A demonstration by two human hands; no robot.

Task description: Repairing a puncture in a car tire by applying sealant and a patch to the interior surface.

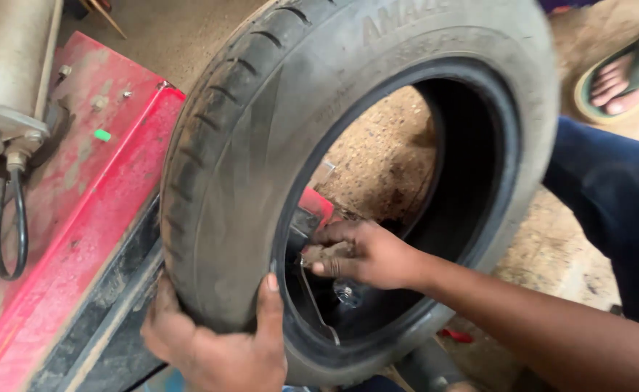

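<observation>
Tyre (254,167) right of machine (65,218)

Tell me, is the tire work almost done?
Done: the tire has no wheel in it and stands upright against the red machine. In hand: the left hand grips its tread while the right hand reaches inside the opening. Left: the tire is not yet set down or fitted anywhere.

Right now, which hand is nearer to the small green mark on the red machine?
Left. The left hand grips the tyre tread low down, on the side of the green mark. The right hand reaches inside the tyre opening, farther away.
</observation>
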